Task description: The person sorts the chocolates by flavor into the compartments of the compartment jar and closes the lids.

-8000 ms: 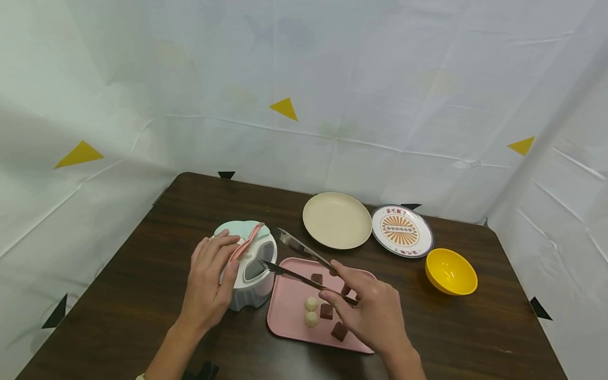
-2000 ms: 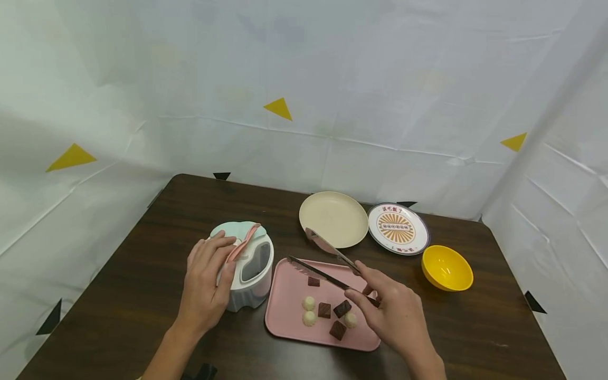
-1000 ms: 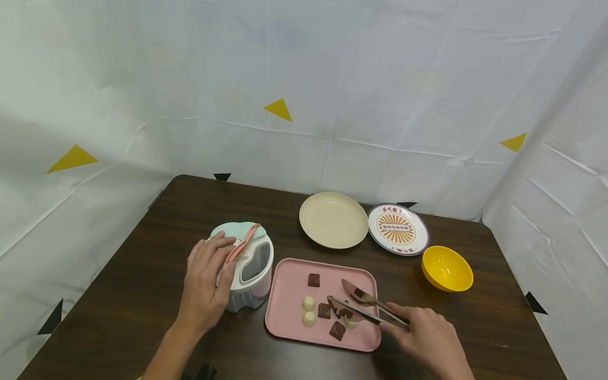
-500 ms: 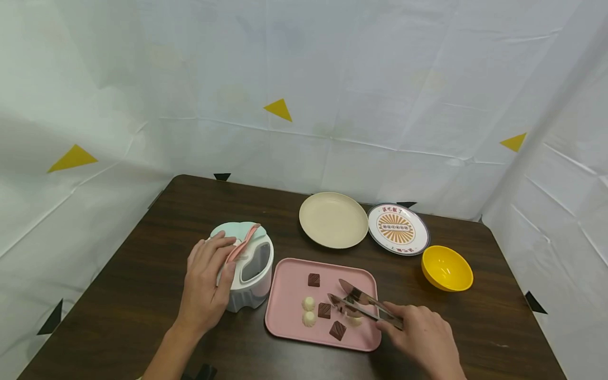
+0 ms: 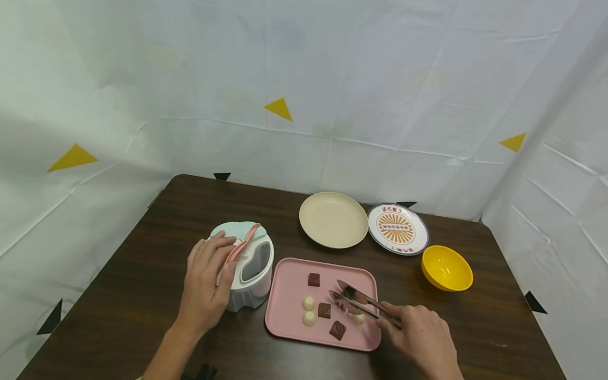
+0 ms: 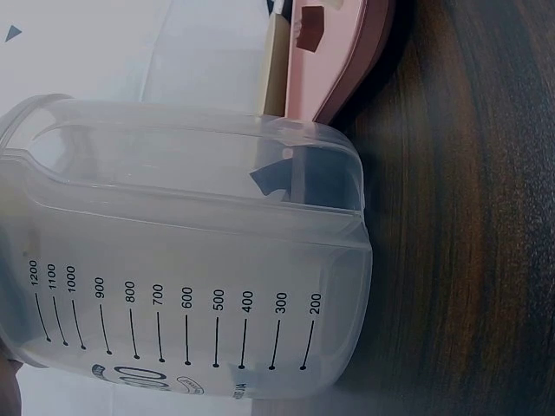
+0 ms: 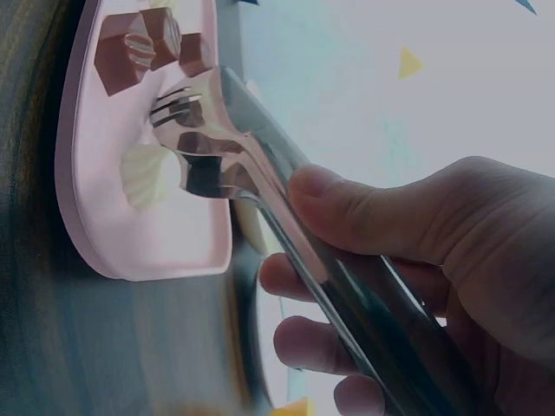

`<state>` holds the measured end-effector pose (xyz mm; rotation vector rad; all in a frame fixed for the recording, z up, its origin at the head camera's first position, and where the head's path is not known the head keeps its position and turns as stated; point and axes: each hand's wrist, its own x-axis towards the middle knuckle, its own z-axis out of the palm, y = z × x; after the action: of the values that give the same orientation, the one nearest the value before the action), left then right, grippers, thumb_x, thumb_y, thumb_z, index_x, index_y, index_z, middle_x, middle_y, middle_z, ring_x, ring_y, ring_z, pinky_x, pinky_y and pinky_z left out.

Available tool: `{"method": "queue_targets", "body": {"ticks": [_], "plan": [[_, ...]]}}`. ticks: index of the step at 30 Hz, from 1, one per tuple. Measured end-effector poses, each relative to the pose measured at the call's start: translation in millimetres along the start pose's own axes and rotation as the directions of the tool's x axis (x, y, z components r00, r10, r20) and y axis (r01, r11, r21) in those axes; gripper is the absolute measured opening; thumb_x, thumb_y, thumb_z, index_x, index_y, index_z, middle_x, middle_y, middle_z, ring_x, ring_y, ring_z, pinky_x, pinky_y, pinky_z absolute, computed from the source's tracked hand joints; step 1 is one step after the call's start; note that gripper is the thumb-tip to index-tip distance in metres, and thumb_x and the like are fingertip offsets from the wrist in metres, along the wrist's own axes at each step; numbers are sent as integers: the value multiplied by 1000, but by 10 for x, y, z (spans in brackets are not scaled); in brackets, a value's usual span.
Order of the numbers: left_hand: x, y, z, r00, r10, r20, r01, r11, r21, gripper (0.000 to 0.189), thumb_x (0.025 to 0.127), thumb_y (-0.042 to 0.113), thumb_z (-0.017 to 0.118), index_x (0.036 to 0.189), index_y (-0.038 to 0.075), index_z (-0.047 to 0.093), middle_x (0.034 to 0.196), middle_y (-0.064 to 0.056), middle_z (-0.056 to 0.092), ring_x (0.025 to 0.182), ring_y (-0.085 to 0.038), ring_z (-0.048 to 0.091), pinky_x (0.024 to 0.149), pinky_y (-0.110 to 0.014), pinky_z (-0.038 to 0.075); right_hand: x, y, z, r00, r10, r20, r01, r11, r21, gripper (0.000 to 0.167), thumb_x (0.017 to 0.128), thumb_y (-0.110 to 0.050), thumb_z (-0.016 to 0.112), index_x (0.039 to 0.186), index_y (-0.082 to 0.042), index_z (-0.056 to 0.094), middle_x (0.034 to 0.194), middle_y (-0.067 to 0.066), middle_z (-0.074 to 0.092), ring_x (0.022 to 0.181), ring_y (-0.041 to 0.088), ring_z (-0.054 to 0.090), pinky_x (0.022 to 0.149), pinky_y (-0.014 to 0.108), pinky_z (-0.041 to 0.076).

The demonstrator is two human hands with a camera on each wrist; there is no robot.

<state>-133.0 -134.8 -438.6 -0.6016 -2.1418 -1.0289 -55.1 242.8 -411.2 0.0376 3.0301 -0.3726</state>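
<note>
On the left stands a clear container (image 5: 250, 295) with a white and mint lid (image 5: 233, 228). My left hand (image 5: 206, 274) holds the lid's raised pink flap (image 5: 245, 244) above an open compartment. Measuring marks run along the container in the left wrist view. My right hand (image 5: 420, 335) grips metal tongs (image 5: 364, 311) low over the pink tray (image 5: 290, 331). Between their tips a dark chocolate (image 7: 204, 176) is caught. Just below it, a white chocolate (image 7: 146, 178) sits on the tray. Brown chocolates (image 5: 324, 310) and white chocolates (image 5: 309, 319) lie left of the tongs.
Behind the tray are a cream plate (image 5: 333, 220) and a patterned white plate (image 5: 398, 229). A yellow bowl (image 5: 447, 268) stands at the right. The dark wooden table (image 5: 142, 274) ends at a white cloth backdrop (image 5: 361, 79).
The tongs have gone from over the container, rightward, down to the tray. In the last second they narrowed around the dark chocolate, lifting it off its neighbours. The left hand kept its place.
</note>
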Motion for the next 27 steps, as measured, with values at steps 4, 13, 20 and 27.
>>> {"method": "queue_targets", "body": {"ticks": [4,13,20,27], "plan": [[-1,1,-1,1000,-2,0,2,1000,0,32,97,25,48,112,5,69,124,-10,62,130,-34,47,110,-61,18,-16,15,-11,999,-19,-40,19,1000,-4,38,79,-34,80,114,-18,76,52,-6,38,49,14,37,46,31,31],[-1,-2,1,1000,2,-5,-2,1000,-3,32,97,25,49,111,5,69,124,-10,62,130,-34,47,110,-61,19,-56,-6,-60,963,-112,-246,116,993,2,37,78,-33,82,113,-22,76,53,-14,50,47,10,37,44,30,32],[5,2,1,1000,6,-6,-6,1000,-7,32,97,25,48,111,5,69,124,-10,62,130,-34,47,110,-60,18,-52,-139,-118,908,-169,-384,198,980,37,39,76,-28,85,114,-21,76,60,-16,60,46,2,36,43,24,30],[3,4,1,1000,7,-8,-7,1000,-3,32,97,26,48,111,5,69,124,-10,62,130,-34,48,110,-61,19,3,-364,-145,771,-314,-555,413,909,59,43,73,-23,86,114,-20,75,90,-4,75,55,-1,56,45,22,41]]}}
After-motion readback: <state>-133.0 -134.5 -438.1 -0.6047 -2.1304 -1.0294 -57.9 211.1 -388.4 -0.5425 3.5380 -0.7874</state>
